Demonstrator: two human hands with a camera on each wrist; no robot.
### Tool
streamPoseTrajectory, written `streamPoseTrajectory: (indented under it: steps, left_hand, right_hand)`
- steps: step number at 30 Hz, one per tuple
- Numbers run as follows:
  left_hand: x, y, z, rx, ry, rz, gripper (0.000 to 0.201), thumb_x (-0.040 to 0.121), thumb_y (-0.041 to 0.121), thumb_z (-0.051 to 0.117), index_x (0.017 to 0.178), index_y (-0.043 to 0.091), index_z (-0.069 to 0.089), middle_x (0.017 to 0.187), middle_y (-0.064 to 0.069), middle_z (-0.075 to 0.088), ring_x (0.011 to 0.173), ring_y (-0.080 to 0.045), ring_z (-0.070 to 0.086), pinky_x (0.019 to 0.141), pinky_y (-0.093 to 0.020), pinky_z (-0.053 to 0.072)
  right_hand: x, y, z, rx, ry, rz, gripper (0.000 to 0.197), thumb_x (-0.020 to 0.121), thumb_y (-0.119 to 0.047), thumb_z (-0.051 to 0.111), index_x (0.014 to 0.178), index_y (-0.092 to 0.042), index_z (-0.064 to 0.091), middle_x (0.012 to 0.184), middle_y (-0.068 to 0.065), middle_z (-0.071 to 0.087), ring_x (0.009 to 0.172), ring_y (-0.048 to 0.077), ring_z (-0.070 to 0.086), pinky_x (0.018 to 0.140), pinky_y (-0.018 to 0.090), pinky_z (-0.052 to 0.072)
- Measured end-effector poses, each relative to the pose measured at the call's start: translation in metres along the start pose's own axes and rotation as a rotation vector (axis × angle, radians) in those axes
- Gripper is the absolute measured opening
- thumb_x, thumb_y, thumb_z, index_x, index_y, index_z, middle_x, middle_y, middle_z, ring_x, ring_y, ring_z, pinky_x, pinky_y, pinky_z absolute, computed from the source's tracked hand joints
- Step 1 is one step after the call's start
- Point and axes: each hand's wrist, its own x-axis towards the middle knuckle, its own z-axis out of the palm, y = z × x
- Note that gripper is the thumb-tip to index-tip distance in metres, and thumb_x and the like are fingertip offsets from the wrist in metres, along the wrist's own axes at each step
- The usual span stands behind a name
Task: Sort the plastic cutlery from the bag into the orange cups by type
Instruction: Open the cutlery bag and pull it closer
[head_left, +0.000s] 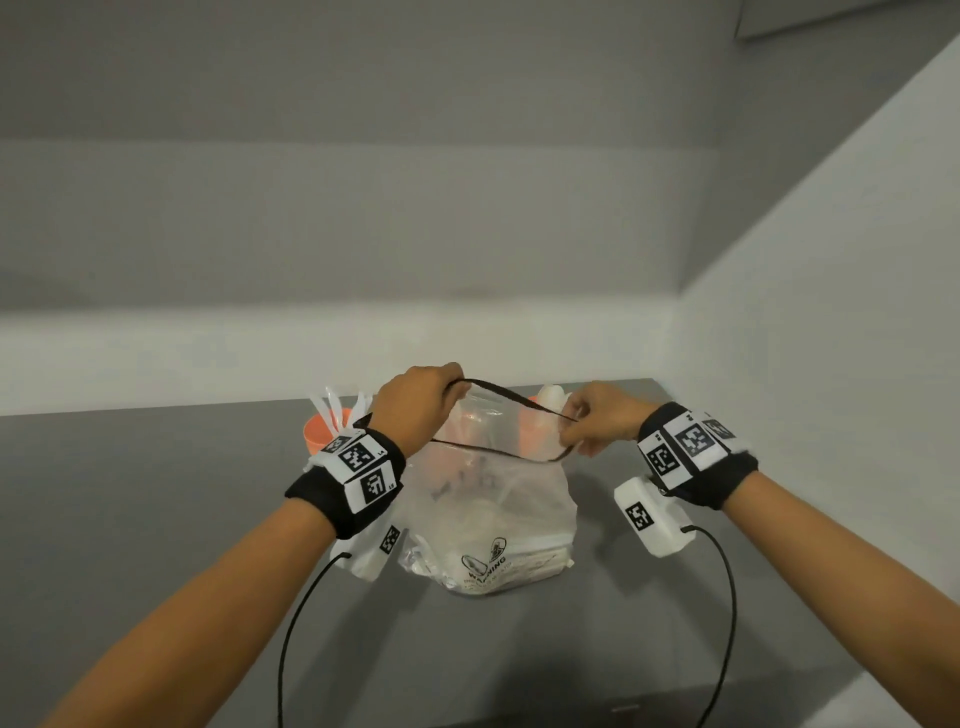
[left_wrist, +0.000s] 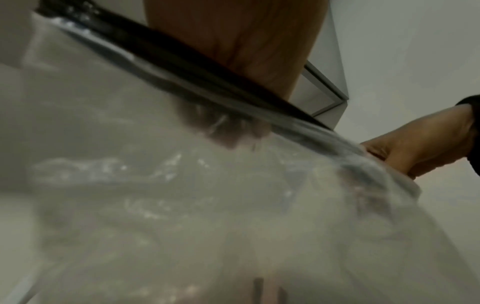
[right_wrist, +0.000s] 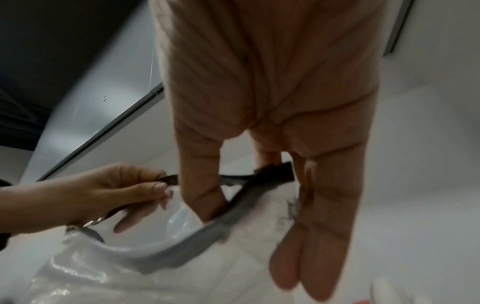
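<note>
A clear plastic bag (head_left: 493, 514) with a black zip strip along its mouth stands on the grey table (head_left: 156, 519), white cutlery packed inside. My left hand (head_left: 422, 401) pinches the far side of the strip at the left. My right hand (head_left: 597, 418) pinches the near side at the right, so the mouth gapes. The right wrist view shows my right hand (right_wrist: 272, 170) on the strip (right_wrist: 233, 207) with two fingers hanging straight, and my left hand (right_wrist: 145, 187) gripping the other end. An orange cup (head_left: 322, 430) with white cutlery stands behind my left wrist.
Another orange cup (head_left: 537, 421) shows through the bag, behind it near the wall. White walls close the table at the back and right. Black cables hang from both wrist cameras over the table's front edge (head_left: 675, 699).
</note>
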Motion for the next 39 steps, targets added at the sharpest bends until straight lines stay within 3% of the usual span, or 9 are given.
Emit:
streamPoseTrajectory:
  steps: [6, 12, 17, 21, 25, 27, 29, 35, 39]
  left_hand:
    - [-0.023, -0.006, 0.015, 0.271, -0.156, 0.022, 0.050, 0.080, 0.061, 0.055, 0.107, 0.019, 0.055, 0.102, 0.000, 0.065, 0.093, -0.022, 0.062, 0.079, -0.032, 0.043]
    - [-0.051, -0.024, 0.043, 0.189, -0.417, -0.237, 0.022, 0.090, 0.027, 0.052, 0.106, 0.012, 0.056, 0.104, -0.007, 0.064, 0.093, -0.023, 0.060, 0.078, -0.030, 0.045]
    - [-0.051, -0.047, 0.050, -0.632, -0.188, -0.766, 0.009, 0.094, 0.008, 0.045, 0.094, 0.007, 0.054, 0.074, -0.010, 0.060, 0.057, -0.022, 0.058, 0.050, -0.025, 0.053]
    - [-0.041, -0.054, 0.053, -1.407, -0.070, -1.079, 0.023, 0.093, -0.004, 0.041, 0.104, 0.008, 0.056, 0.087, -0.010, 0.059, 0.066, -0.019, 0.062, 0.054, -0.028, 0.057]
    - [-0.042, -0.047, 0.056, -1.662, -0.134, -1.183, 0.022, 0.096, 0.008, 0.041, 0.103, 0.001, 0.060, 0.081, -0.013, 0.062, 0.076, -0.023, 0.057, 0.072, -0.038, 0.053]
    - [-0.044, -0.044, 0.057, -1.702, -0.210, -1.160, 0.018, 0.094, 0.011, 0.047, 0.099, 0.001, 0.061, 0.080, -0.016, 0.067, 0.079, -0.026, 0.060, 0.069, -0.041, 0.054]
    - [-0.050, -0.045, 0.057, -1.468, -0.235, -1.088, 0.011, 0.091, 0.007, 0.052, 0.098, 0.001, 0.059, 0.081, -0.014, 0.069, 0.081, -0.026, 0.060, 0.069, -0.038, 0.055]
    - [-0.083, -0.044, 0.071, -1.089, -0.750, -0.763, 0.042, 0.073, 0.036, 0.075, 0.098, 0.005, 0.064, 0.088, -0.007, 0.072, 0.074, -0.016, 0.069, 0.061, -0.024, 0.055]
    - [-0.087, -0.049, 0.073, -1.346, -0.662, -0.945, 0.024, 0.086, 0.028, 0.059, 0.097, 0.007, 0.061, 0.073, -0.006, 0.072, 0.060, -0.016, 0.069, 0.055, -0.028, 0.059]
  right_hand:
    - [-0.002, 0.010, 0.006, 0.793, 0.003, 0.122, 0.011, 0.094, -0.005, 0.050, 0.083, -0.007, 0.054, 0.080, 0.010, 0.060, 0.054, 0.012, 0.065, 0.051, 0.020, 0.056]
    - [-0.004, 0.016, 0.019, 1.513, 0.028, 0.209, 0.019, 0.096, 0.000, 0.036, 0.084, 0.001, 0.051, 0.077, 0.019, 0.058, 0.051, 0.027, 0.068, 0.048, 0.034, 0.057]
    - [-0.014, 0.025, 0.035, 1.248, -0.024, 0.181, 0.022, 0.091, -0.002, 0.038, 0.081, -0.005, 0.057, 0.061, 0.003, 0.055, 0.039, 0.009, 0.054, 0.040, 0.021, 0.051]
    - [-0.026, 0.034, 0.061, 0.519, -0.286, 0.130, 0.040, 0.091, -0.016, 0.050, 0.052, -0.019, 0.047, 0.037, -0.010, 0.037, 0.032, 0.003, 0.033, 0.037, 0.015, 0.027]
    - [-0.026, 0.043, 0.075, 0.506, -0.424, 0.128, 0.038, 0.086, -0.024, 0.062, 0.049, -0.019, 0.061, 0.039, -0.011, 0.042, 0.033, 0.001, 0.036, 0.037, 0.013, 0.028]
    - [-0.026, 0.047, 0.069, 0.753, -0.381, 0.166, 0.014, 0.082, -0.024, 0.063, 0.079, -0.015, 0.073, 0.055, -0.004, 0.059, 0.046, 0.005, 0.052, 0.045, 0.014, 0.044]
    - [-0.021, 0.057, 0.062, 1.078, -0.239, 0.214, 0.039, 0.068, -0.020, 0.075, 0.102, -0.004, 0.063, 0.073, 0.007, 0.066, 0.060, 0.017, 0.065, 0.054, 0.027, 0.058]
    - [0.000, 0.056, 0.065, 1.594, 0.026, 0.291, 0.024, 0.085, -0.021, 0.056, 0.095, 0.001, 0.054, 0.093, 0.017, 0.057, 0.084, 0.030, 0.064, 0.065, 0.045, 0.057]
    - [0.014, 0.059, 0.078, 1.607, 0.015, 0.174, 0.076, 0.021, -0.014, 0.094, 0.089, -0.003, 0.061, 0.085, 0.013, 0.063, 0.062, 0.022, 0.068, 0.057, 0.031, 0.058]
